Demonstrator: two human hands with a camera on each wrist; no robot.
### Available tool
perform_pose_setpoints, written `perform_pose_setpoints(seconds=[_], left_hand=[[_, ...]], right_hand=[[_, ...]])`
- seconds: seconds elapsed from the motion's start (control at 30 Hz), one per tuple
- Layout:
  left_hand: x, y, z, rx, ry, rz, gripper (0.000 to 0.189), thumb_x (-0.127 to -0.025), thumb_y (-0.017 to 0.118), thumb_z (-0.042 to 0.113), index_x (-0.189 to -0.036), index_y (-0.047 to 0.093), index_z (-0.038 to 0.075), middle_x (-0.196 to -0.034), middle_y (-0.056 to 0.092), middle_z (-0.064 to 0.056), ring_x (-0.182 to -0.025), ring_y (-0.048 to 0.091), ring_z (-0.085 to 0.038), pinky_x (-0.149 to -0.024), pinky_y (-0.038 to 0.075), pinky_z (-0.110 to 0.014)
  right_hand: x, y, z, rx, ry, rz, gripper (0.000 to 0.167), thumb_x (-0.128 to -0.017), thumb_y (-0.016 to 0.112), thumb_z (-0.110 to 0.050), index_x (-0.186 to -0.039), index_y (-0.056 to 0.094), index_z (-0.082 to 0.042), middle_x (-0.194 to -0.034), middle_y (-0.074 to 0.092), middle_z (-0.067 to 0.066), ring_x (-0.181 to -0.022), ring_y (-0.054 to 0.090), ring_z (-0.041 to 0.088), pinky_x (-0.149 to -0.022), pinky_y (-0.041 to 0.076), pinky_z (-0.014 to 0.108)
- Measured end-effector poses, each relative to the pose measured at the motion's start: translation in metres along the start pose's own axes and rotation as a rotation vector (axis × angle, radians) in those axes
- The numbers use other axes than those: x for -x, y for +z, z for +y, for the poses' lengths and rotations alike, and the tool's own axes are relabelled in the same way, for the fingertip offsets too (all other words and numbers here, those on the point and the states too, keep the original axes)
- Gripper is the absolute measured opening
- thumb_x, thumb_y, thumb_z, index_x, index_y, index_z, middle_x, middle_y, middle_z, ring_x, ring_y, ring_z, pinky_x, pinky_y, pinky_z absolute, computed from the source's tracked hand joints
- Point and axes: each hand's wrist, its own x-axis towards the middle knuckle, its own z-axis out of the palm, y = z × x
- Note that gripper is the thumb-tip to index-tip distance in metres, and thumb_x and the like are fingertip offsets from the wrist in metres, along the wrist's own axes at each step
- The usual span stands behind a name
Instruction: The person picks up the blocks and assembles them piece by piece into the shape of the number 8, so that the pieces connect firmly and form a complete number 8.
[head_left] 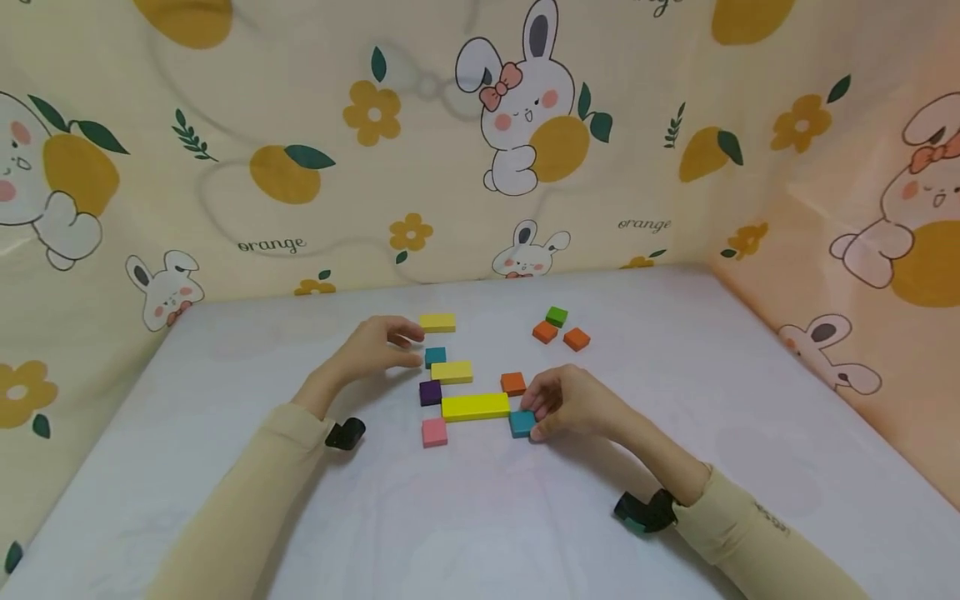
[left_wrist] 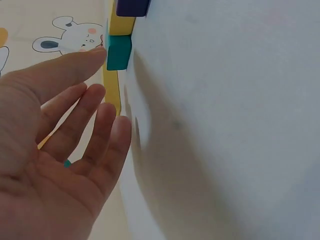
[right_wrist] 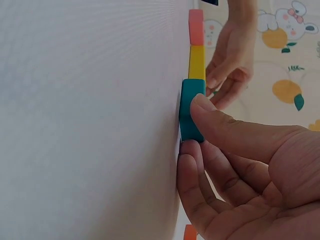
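In the left wrist view, the purple block is cut off by the top edge and the far yellow block is partly hidden by the left hand. That hand is held loosely spread; whether the left teal block is touched cannot be told. The right teal block, partly covered by a thumb, is pinched by the right hand beside the long yellow block.

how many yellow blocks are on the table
3: a far block by the left hand, a middle block, and a long block nearer the right hand; the hands could hide others.
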Motion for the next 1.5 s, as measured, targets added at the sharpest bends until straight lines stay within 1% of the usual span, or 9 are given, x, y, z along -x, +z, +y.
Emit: perform_pose_setpoints(seconds=[0.23, 0.37, 0.57, 0.7, 0.9, 1.07, 1.17, 1.3, 1.5], left_hand=[[-0.006, 0.004, 0.003, 0.026, -0.016, -0.06, 0.044, -0.082, 0.082, 0.011, -0.122, 0.065, 0.004, -0.116, 0.067, -0.007, -0.105, 0.061, -0.026, -0.092, 0.05, -0.037], [-0.009, 0.006, 0.003, 0.019, -0.022, -0.069, 0.043, -0.081, 0.082, 0.012, -0.121, 0.066, 0.004, -0.113, 0.068, -0.006, -0.103, 0.062, -0.025, -0.092, 0.05, -0.036], [-0.012, 0.011, 0.002, -0.049, -0.024, -0.043, 0.037, -0.082, 0.082, 0.014, -0.115, 0.069, 0.006, -0.107, 0.068, -0.003, -0.099, 0.061, -0.023, -0.09, 0.05, -0.035], [-0.005, 0.007, 0.004, -0.114, -0.004, 0.018, 0.034, -0.081, 0.083, 0.018, -0.111, 0.07, 0.007, -0.105, 0.068, -0.003, -0.099, 0.06, -0.023, -0.09, 0.05, -0.037], [0.028, -0.004, 0.021, -0.148, 0.081, 0.134, 0.035, -0.079, 0.084, 0.016, -0.109, 0.07, 0.005, -0.104, 0.069, -0.004, -0.102, 0.061, -0.028, -0.086, 0.051, -0.041], [0.067, -0.002, 0.033, -0.084, 0.125, 0.195, 0.034, -0.079, 0.084, 0.014, -0.108, 0.069, 0.004, -0.102, 0.07, -0.003, -0.097, 0.065, -0.029, -0.082, 0.054, -0.041], [0.09, 0.003, 0.035, -0.036, 0.096, 0.223, 0.034, -0.079, 0.084, 0.016, -0.108, 0.069, 0.005, -0.1, 0.07, -0.002, -0.093, 0.066, -0.026, -0.081, 0.055, -0.037], [0.116, 0.009, 0.032, 0.008, 0.017, 0.242, 0.033, -0.079, 0.084, 0.018, -0.107, 0.07, 0.007, -0.099, 0.07, 0.0, -0.089, 0.067, -0.019, -0.078, 0.055, -0.029], [0.136, 0.024, 0.032, 0.081, -0.06, 0.24, 0.032, -0.079, 0.084, 0.014, -0.106, 0.07, 0.007, -0.098, 0.07, -0.001, -0.086, 0.067, -0.015, -0.075, 0.055, -0.026]], right_hand=[[0.0, 0.0, 0.001, -0.016, -0.004, -0.001, 0.029, -0.071, 0.089, -0.007, -0.094, 0.07, -0.008, -0.087, 0.066, 0.004, -0.08, 0.06, 0.022, -0.076, 0.054, 0.032], [0.0, 0.0, 0.001, -0.016, -0.013, -0.001, 0.03, -0.071, 0.089, -0.007, -0.094, 0.07, -0.008, -0.087, 0.066, 0.004, -0.08, 0.061, 0.022, -0.076, 0.054, 0.032], [0.001, 0.0, 0.001, -0.025, -0.015, -0.004, 0.03, -0.07, 0.089, -0.006, -0.094, 0.07, -0.008, -0.087, 0.066, 0.004, -0.08, 0.061, 0.022, -0.076, 0.054, 0.032], [0.002, 0.0, -0.001, -0.027, -0.01, -0.004, 0.03, -0.071, 0.089, -0.006, -0.094, 0.07, -0.007, -0.087, 0.066, 0.004, -0.08, 0.06, 0.022, -0.076, 0.053, 0.032], [0.002, 0.0, -0.002, -0.022, -0.008, -0.004, 0.03, -0.071, 0.089, -0.006, -0.094, 0.07, -0.007, -0.087, 0.066, 0.005, -0.08, 0.06, 0.022, -0.076, 0.053, 0.032], [0.002, 0.0, 0.001, -0.025, -0.011, -0.005, 0.03, -0.071, 0.088, -0.005, -0.094, 0.07, -0.007, -0.087, 0.066, 0.004, -0.079, 0.06, 0.022, -0.075, 0.054, 0.032], [0.001, 0.001, 0.002, -0.026, -0.016, -0.005, 0.03, -0.071, 0.089, -0.005, -0.094, 0.07, -0.007, -0.087, 0.067, 0.004, -0.079, 0.06, 0.022, -0.075, 0.054, 0.032], [0.0, 0.001, 0.002, -0.031, -0.023, -0.01, 0.03, -0.071, 0.089, -0.006, -0.094, 0.07, -0.007, -0.088, 0.067, 0.004, -0.08, 0.061, 0.023, -0.076, 0.054, 0.032], [0.0, 0.0, 0.003, -0.022, -0.019, -0.004, 0.029, -0.071, 0.089, -0.007, -0.094, 0.07, -0.008, -0.088, 0.066, 0.004, -0.08, 0.061, 0.022, -0.076, 0.054, 0.032]])
